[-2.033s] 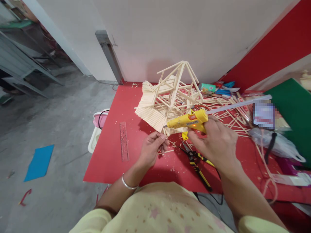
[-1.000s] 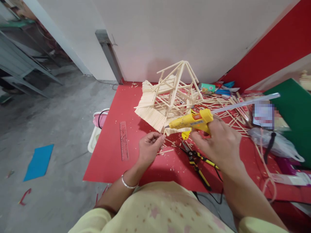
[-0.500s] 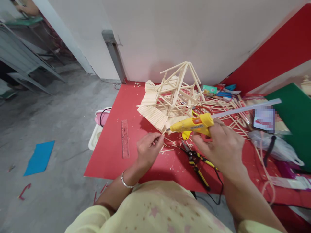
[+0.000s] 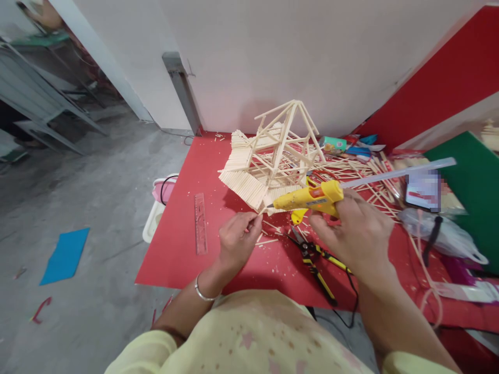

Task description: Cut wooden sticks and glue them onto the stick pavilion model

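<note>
My right hand grips a yellow glue gun with a long clear glue stick out its back. The nozzle points left at a small wooden stick pinched in my left hand, just in front of the stick-built house frame on the red table. The stick itself is thin and hard to make out between my fingertips.
Yellow-handled cutters lie under my right hand. A clear ruler lies left of my left hand. Loose sticks, a plastic bag, a green sheet and packets crowd the right side. A white tub sits by the table's left edge.
The glue gun nozzle has come closer to my left fingertips, and my left hand has pinched tighter and risen slightly. The view shifted a little.
</note>
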{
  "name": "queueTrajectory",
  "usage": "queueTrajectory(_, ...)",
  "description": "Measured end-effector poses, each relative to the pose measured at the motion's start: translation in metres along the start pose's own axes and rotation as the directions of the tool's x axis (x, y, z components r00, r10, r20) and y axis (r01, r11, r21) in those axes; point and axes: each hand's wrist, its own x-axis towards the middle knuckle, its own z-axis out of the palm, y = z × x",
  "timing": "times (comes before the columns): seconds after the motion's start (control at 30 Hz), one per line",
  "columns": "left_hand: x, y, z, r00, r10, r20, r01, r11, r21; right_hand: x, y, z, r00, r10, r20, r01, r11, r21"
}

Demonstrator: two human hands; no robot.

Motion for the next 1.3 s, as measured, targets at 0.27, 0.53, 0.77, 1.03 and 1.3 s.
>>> queueTrajectory(0.27,0.006,0.011,0.006,0.928,-0.351,0.124,0.372,0.890,-0.263,0.001,-0.003,0.010,0.999,0.052,-0.008,-0.052,0.998,0.019)
queueTrajectory(0.53,0.006,0.001,0.008,0.875,-0.439,0.205,0.485,0.782,-0.392,0.003,-0.004,0.012,0.999,0.025,0.022,-0.025,1.000,0.009)
queueTrajectory(0.77,0.008,0.001,0.012,0.860,-0.449,0.242,0.509,0.725,-0.464,0.002,-0.003,0.010,1.000,0.019,0.007,-0.019,1.000,0.021)
queueTrajectory(1.03,0.010,0.001,0.014,0.841,-0.451,0.299,0.540,0.662,-0.519,0.001,-0.002,0.012,1.000,-0.005,-0.015,0.005,1.000,0.013)
queueTrajectory(1.3,0.010,0.001,0.017,0.837,-0.435,0.333,0.547,0.632,-0.549,-0.004,0.001,0.005,0.999,-0.036,-0.026,0.037,0.998,0.060)
